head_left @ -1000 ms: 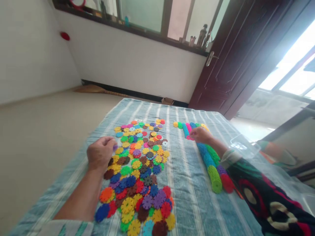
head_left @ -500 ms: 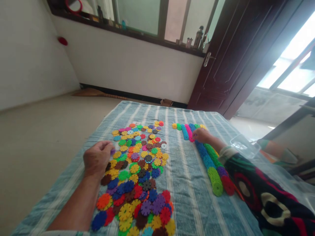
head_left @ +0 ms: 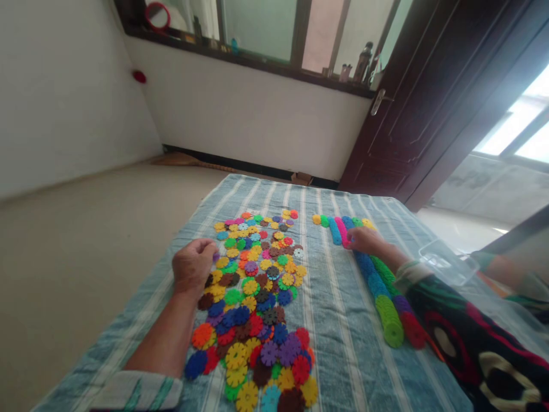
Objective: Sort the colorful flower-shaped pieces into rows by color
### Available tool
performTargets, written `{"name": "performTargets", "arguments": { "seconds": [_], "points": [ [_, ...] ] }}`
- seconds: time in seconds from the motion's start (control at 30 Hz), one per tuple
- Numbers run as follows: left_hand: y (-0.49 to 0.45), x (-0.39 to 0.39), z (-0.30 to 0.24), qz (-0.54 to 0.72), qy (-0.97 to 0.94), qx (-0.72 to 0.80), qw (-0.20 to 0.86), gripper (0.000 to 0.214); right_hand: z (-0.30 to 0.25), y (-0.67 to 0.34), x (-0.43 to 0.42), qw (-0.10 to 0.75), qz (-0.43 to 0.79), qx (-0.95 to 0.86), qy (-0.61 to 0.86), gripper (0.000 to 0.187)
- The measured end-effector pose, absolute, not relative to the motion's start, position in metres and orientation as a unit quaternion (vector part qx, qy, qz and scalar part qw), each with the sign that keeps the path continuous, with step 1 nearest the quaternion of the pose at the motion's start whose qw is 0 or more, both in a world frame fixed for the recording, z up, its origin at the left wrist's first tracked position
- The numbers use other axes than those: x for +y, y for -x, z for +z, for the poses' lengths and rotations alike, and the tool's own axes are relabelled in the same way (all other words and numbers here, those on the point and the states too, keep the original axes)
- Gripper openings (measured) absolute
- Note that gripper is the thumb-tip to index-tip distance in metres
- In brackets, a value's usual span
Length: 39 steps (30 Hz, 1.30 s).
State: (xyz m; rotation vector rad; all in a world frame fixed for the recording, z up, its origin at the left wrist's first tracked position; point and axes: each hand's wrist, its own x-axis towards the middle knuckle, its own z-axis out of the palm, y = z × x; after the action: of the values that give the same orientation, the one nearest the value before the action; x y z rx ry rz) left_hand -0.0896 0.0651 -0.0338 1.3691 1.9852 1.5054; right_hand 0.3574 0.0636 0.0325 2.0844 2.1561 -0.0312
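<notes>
At the left edge of a spread of mixed-colour notched plastic discs, my left hand is closed, with a purple disc at its fingertips. My right hand is pinched at the near end of a pink row of discs; its fingers hide what they hold, if anything. Left of that row lies a light-blue row, then single green and yellow discs or short stacks. Long overlapping rows, one ending in lime green and one in red, run under my right forearm.
A striped blue cloth covers the table. A clear plastic container stands at the right edge, beside another person's arm or a reflection; I cannot tell which. A dark red door and a windowsill with bottles are beyond.
The view has shifted, so everything appears farther right. Both hands keep about the same places over the table, the left at the purple disc and the right at the pink row.
</notes>
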Motion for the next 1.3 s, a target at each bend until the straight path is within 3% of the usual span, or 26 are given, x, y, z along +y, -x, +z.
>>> {"name": "performTargets", "arguments": {
  "seconds": [0.4, 0.6, 0.8, 1.0, 1.13, 1.3],
  "points": [
    [0.079, 0.052, -0.029, 0.535, -0.472, 0.67, 0.204, 0.021, 0.042, -0.268, 0.032, 0.033, -0.055, 0.814, -0.577, 0.013],
    [0.079, 0.049, -0.025, 0.53, -0.478, 0.669, 0.205, 0.02, 0.044, -0.192, 0.019, 0.006, -0.107, 0.878, -0.467, 0.021],
    [0.079, 0.048, -0.025, 0.52, -0.485, 0.673, 0.204, 0.021, 0.044, -0.149, 0.016, 0.023, -0.112, 0.872, -0.476, 0.035],
    [0.081, 0.051, -0.032, 0.514, -0.49, 0.677, 0.193, 0.023, 0.047, -0.133, -0.001, 0.076, -0.11, 0.896, -0.423, 0.032],
    [0.082, 0.053, -0.034, 0.511, -0.493, 0.679, 0.186, 0.023, 0.045, -0.141, 0.003, 0.052, -0.131, 0.913, -0.384, 0.025],
    [0.082, 0.052, -0.032, 0.509, -0.494, 0.68, 0.184, 0.023, 0.039, -0.158, 0.027, 0.021, -0.086, 0.877, -0.472, 0.025]
  ]
}}
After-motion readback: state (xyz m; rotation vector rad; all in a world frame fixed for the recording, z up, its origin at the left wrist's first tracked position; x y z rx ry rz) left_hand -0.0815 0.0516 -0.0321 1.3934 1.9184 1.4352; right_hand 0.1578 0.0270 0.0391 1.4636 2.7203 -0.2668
